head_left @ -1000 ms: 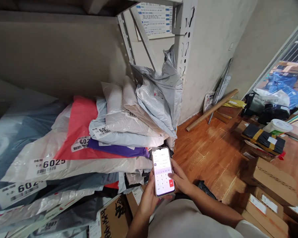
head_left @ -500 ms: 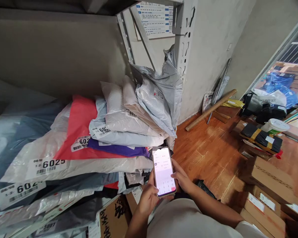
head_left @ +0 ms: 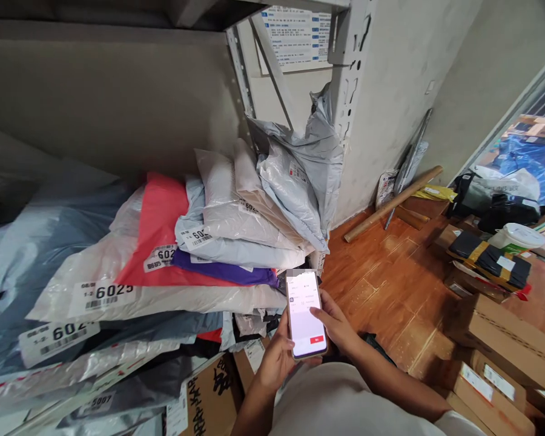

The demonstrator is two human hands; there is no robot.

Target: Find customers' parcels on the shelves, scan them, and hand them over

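A smartphone (head_left: 306, 318) with a lit white screen is held upright in front of my body, a red button near its bottom. My left hand (head_left: 275, 351) wraps the phone's left side, thumb on the lower edge. On the other side my right hand (head_left: 336, 324) grips the phone, its thumb over the middle of the screen. Just beyond it lies a stack of mailing bags on a shelf: a red bag (head_left: 161, 218), a purple bag (head_left: 222, 268), and white bags (head_left: 220, 200) with printed number labels.
A metal shelf post (head_left: 347, 91) rises beyond the phone. Cardboard boxes (head_left: 504, 333) are stacked on the wooden floor at right. A long cardboard tube (head_left: 393, 203) leans by the wall. Below the shelf sits a marked carton (head_left: 213, 393).
The phone's on-screen keypad has gone and a red button shows at the bottom. My right thumb has moved up the screen. The view has turned slightly left.
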